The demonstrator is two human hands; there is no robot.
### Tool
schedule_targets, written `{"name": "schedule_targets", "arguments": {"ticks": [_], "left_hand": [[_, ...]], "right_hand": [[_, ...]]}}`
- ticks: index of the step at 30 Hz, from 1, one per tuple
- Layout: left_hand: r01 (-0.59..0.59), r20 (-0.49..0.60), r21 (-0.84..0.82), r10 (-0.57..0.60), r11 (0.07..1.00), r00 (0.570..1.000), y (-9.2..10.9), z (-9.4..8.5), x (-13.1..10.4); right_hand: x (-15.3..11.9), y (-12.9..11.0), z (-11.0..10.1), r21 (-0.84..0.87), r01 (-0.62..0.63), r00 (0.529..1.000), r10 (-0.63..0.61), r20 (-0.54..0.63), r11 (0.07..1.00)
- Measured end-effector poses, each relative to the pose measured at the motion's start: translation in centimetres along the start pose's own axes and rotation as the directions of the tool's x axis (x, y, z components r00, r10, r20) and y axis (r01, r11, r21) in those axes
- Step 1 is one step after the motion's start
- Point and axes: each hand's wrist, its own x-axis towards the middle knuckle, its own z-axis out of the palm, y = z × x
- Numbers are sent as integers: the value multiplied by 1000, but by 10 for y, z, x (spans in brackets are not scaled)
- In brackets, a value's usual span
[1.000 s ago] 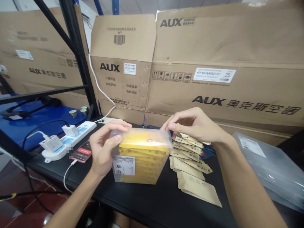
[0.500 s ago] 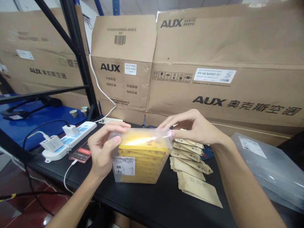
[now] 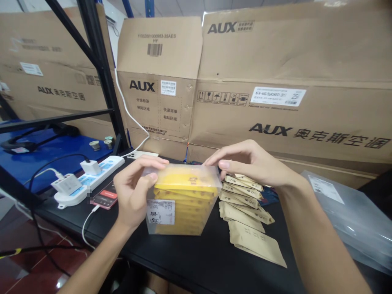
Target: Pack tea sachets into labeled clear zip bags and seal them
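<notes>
A clear plastic box (image 3: 183, 230) with a stack of yellow packets (image 3: 186, 204) inside stands tilted slightly on the black table. A white label (image 3: 161, 212) is stuck to its lower left front. My left hand (image 3: 134, 190) grips its upper left corner, thumb in front and fingers over the top edge. At the upper right corner, my right hand (image 3: 248, 163) has its fingertips along the top edge and its thumb bent close to the corner. Below that hand, several tan paper packets (image 3: 255, 243) lie overlapped in a row, the far ones partly hidden.
A white power strip (image 3: 92, 179) with plugged chargers and a phone (image 3: 105, 196) on a cable lie at left. Clear plastic sheeting or boxes (image 3: 343, 220) with a label rest at right. Large cardboard boxes (image 3: 290, 81) wall off the back. A black metal frame (image 3: 107, 98) rises at left.
The glare on the box top has faded, so the top yellow packet shows more clearly. My right thumb has shifted slightly at the corner; the box has barely moved.
</notes>
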Motion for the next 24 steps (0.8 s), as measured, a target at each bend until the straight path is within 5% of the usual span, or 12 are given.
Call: {"name": "schedule_targets", "arguments": {"ticks": [4,7,13,24], "left_hand": [[81,137,117,-97,990,986,15,-7,15],[-4,289,316,-92,949,953,33,-8,33],[-300,623,464,-66,834,780,62,17,55],[-204,666,460,-184,864,723,55,18,55]], "right_hand": [[0,-10,13,-62,-40,999,39,-16,997],[1,-16,21,-2,-60,998,60,-8,998],[2,-17,25,157,-92,995,86,47,983],[8,-2,16,152,-11,984,-17,179,988]]}}
